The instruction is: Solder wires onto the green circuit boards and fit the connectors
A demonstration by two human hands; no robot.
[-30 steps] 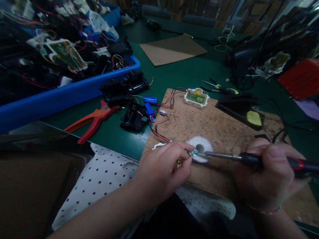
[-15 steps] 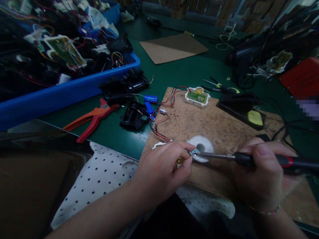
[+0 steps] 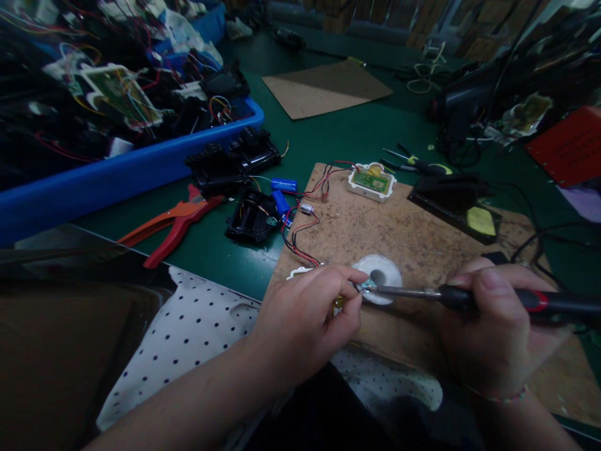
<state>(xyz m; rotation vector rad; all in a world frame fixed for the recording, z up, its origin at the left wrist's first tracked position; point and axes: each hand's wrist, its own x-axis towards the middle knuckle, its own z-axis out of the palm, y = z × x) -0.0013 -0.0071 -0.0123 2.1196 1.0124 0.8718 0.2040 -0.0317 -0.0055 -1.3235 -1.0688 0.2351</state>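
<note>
My left hand (image 3: 312,313) pinches a small green circuit piece (image 3: 367,285) between thumb and fingertips, above the brown board (image 3: 347,238). My right hand (image 3: 502,326) is wrapped round the black handle of a soldering iron (image 3: 408,292), whose tip meets the small circuit piece. Beneath them lies a white solder spool (image 3: 389,272). A white-edged case (image 3: 300,272) with red and black wires is partly hidden behind my left hand. Farther back on the board sits a white case with a green circuit board (image 3: 370,181).
Red-orange pliers (image 3: 173,225), black housings (image 3: 253,216) and blue cylinders (image 3: 283,185) lie left of the board. A blue bin (image 3: 141,166) heaped with parts fills the back left. An iron stand with yellow sponge (image 3: 481,222) and green-handled pliers (image 3: 422,166) are at right.
</note>
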